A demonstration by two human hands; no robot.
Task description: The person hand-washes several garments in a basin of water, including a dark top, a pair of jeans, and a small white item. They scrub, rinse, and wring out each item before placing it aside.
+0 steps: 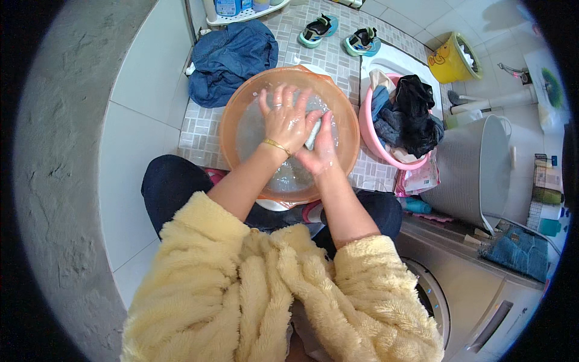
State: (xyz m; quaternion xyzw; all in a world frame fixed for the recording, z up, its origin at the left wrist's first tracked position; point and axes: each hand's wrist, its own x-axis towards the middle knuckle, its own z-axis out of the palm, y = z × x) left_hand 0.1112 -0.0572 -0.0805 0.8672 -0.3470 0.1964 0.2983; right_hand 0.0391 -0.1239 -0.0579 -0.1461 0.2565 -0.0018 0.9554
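Observation:
An orange translucent plastic basin holds cloudy, sudsy water. Both of my hands are wet and over it, their wrists close together. My left hand has its fingers spread, with a ring on one finger and a gold bracelet at the wrist. Between its thumb side and my right hand is a small whitish object, perhaps a bar of soap or a brush; the hands partly hide it. My right hand's thumb and palm lie against it, while its other fingers are mostly hidden.
Blue denim clothing lies on the tiles, upper left. A pink basin of dark clothes stands right, near a yellow bucket and a large grey tub. Sneakers sit beyond. A washing machine is at lower right.

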